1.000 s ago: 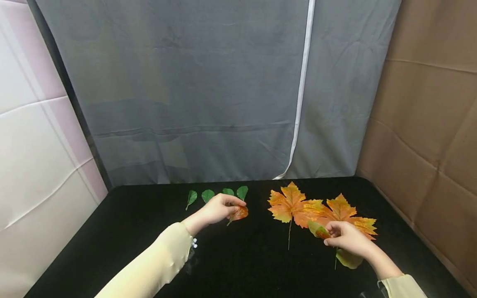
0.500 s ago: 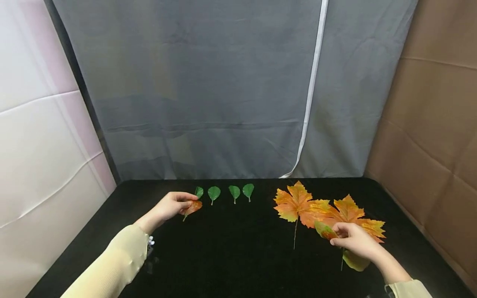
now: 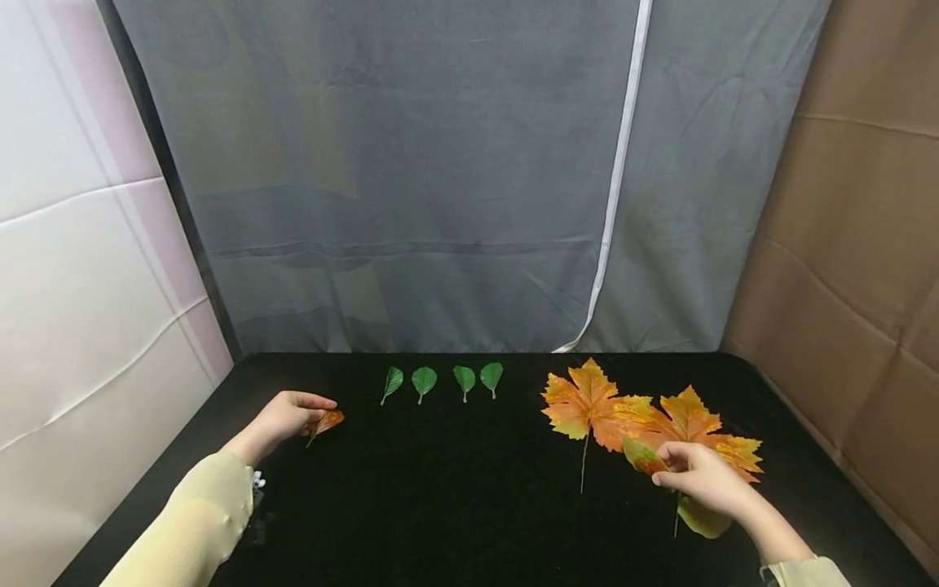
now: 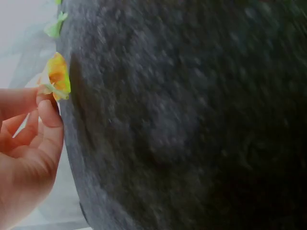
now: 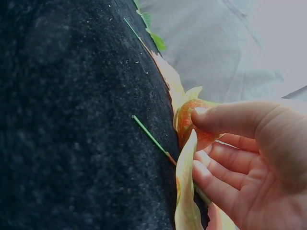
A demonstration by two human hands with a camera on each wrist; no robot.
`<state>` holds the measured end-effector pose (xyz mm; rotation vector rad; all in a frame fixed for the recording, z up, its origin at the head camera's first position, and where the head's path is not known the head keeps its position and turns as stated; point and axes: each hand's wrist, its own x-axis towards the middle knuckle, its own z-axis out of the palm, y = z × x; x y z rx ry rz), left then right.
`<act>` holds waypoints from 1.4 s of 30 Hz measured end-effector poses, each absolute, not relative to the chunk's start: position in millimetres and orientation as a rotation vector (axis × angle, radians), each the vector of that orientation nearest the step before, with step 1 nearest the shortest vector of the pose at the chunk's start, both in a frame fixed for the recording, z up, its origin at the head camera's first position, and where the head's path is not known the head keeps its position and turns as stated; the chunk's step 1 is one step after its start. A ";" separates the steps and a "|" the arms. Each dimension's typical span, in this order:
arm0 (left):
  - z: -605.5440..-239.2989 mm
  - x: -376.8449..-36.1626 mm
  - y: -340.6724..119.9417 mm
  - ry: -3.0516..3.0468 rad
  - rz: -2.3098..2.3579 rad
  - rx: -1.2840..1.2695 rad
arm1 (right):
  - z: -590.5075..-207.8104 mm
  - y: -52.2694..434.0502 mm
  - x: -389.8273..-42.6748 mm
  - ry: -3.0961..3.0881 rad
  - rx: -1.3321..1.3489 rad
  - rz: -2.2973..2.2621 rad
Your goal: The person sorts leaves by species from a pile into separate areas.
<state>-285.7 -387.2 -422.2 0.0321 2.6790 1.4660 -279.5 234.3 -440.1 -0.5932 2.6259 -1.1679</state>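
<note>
On the black felt-like worktop (image 3: 455,505), a row of four small green leaves (image 3: 440,381) serves as landmark. Left of the row, the left hand (image 3: 288,414) pinches a small orange leaf (image 3: 326,421) in its grip, low over the felt. Right of the row lie two big orange maple leaves (image 3: 587,405), jagged-edged with thin stems, overlapping. Over the nearer one, the right hand (image 3: 700,478) pinches a curled yellow-orange leaf (image 3: 640,456). A grey cloth backdrop (image 3: 411,179) hangs behind the row.
</note>
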 end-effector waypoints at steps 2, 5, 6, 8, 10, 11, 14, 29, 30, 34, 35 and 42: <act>-424.9 -283.0 -389.8 2.686 1.433 0.015 | -440.5 233.9 -278.9 2.618 -0.591 -1.161; -427.7 -280.0 -391.1 2.715 1.380 -0.006 | -441.0 233.5 -278.3 2.600 -0.603 -1.175; -428.0 -279.4 -390.9 2.725 1.366 0.000 | -441.0 233.5 -278.2 2.600 -0.607 -1.182; -427.9 -278.8 -389.7 2.741 1.353 -0.014 | -440.4 233.4 -278.2 2.607 -0.614 -1.191; -427.3 -278.1 -388.4 2.749 1.342 -0.010 | -439.3 233.3 -278.4 2.617 -0.616 -1.193; -427.0 -277.6 -387.8 2.749 1.341 -0.015 | -438.5 233.0 -278.3 2.622 -0.616 -1.190; -426.0 -274.8 -387.4 2.755 1.317 0.006 | -436.7 231.5 -277.7 2.640 -0.625 -1.178; -419.1 -260.8 -383.2 3.062 0.647 0.261 | -411.5 220.3 -275.2 2.727 -0.710 -1.180; -418.3 -260.1 -383.4 3.072 0.609 0.269 | -409.2 218.5 -275.7 2.730 -0.711 -1.176; -416.3 -257.9 -385.2 3.035 0.606 0.252 | -399.7 210.5 -277.9 2.740 -0.731 -1.174; -415.7 -257.5 -385.6 3.014 0.627 0.243 | -397.5 208.2 -278.5 2.732 -0.740 -1.183; -409.8 -254.7 -384.9 2.870 0.719 0.171 | -382.3 182.4 -286.8 2.688 -0.821 -1.207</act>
